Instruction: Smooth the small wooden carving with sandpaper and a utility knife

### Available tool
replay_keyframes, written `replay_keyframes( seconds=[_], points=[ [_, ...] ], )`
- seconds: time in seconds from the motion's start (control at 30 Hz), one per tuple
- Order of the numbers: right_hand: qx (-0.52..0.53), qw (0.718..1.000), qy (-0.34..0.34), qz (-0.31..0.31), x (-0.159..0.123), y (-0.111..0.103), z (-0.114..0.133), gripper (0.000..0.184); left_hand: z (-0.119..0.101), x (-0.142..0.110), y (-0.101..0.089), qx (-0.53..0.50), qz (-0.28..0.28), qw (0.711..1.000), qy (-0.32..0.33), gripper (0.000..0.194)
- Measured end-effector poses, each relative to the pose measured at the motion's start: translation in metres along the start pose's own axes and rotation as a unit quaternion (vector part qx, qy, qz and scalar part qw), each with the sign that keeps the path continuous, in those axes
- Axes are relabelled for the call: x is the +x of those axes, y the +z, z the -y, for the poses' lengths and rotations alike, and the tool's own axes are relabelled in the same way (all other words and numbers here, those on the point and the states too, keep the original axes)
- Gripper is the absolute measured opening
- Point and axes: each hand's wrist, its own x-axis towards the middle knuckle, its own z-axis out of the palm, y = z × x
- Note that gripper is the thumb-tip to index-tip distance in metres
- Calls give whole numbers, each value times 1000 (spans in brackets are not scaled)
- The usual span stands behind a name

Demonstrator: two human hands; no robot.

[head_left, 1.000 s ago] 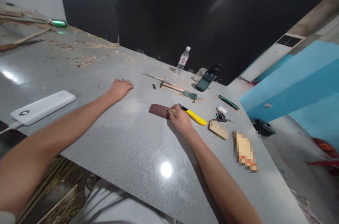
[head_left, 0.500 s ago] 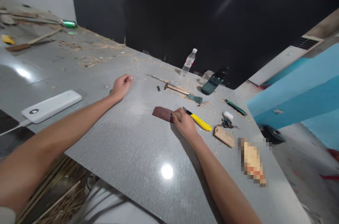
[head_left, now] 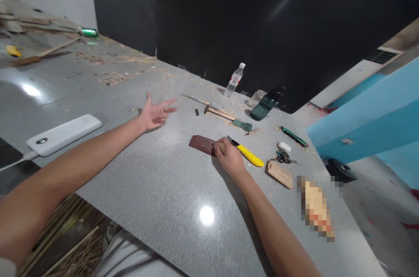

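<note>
Black panel (head_left: 229,28), blue wall (head_left: 369,111), grey tabletop (head_left: 157,189).

A grey table (head_left: 157,189) strewn with tools and wood shavings (head_left: 116,79)

A broad brown blade (head_left: 201,144) lies flat near the middle, a yellow-handled knife (head_left: 250,155) just beside it – then, rightward, a wooden block (head_left: 279,175) and a small white case (head_left: 284,147); farther back are a hammer (head_left: 221,114), a clear bottle (head_left: 234,80) and a dark bottle (head_left: 262,107) – a white power bank (head_left: 67,133) at left

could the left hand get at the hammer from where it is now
Probably yes: the left hand is empty and open, and only a small black piece lies between it and the hammer.
</note>
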Motion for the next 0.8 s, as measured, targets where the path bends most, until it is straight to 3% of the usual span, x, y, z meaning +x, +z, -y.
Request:
replay_keyframes(
  seconds=[0.1, 0.17, 0.23, 0.3, 0.4, 0.43, 0.5, 0.57, 0.63, 0.8],
  points=[
    [1, 1000, -2, 1, 0, 1, -1, 23, 2, 4, 0, 161, 11, 986, 50, 116],
    [1, 1000, -2, 3, 0, 0, -1, 22, 5, 4, 6, 342, 33, 929, 134, 104],
    [-1, 1000, 0, 3, 0, 0, -1, 23, 10, -1, 16, 482, 53, 850, 204, 78],
    [-4, 1000, 4, 3, -1, 0, 0, 23, 19, -12, 31, 535, 81, 809, 228, 47],
    [-12, 1000, 5, 3, -1, 0, 1, 23, 39, -31, 55, 589, 172, 755, 233, 28],
    [-15, 1000, 4, 3, -1, -1, 1, 23, 46, -37, 62, 609, 214, 727, 235, 28],
    [-24, 1000, 1, 5, -2, -2, 3, 24, 59, -44, 74, 687, 279, 615, 268, 39],
    [-39, 999, 0, 7, -1, -6, 6, 24, 69, -46, 80, 725, 302, 552, 280, 44],
    [-57, 998, 2, 4, -2, -11, 11, 26, 75, -47, 82, 738, 307, 531, 282, 45],
    [-89, 996, -13, 6, -4, -14, 34, 32, 79, -52, 88, 752, 295, 515, 288, 49]
  ],
)
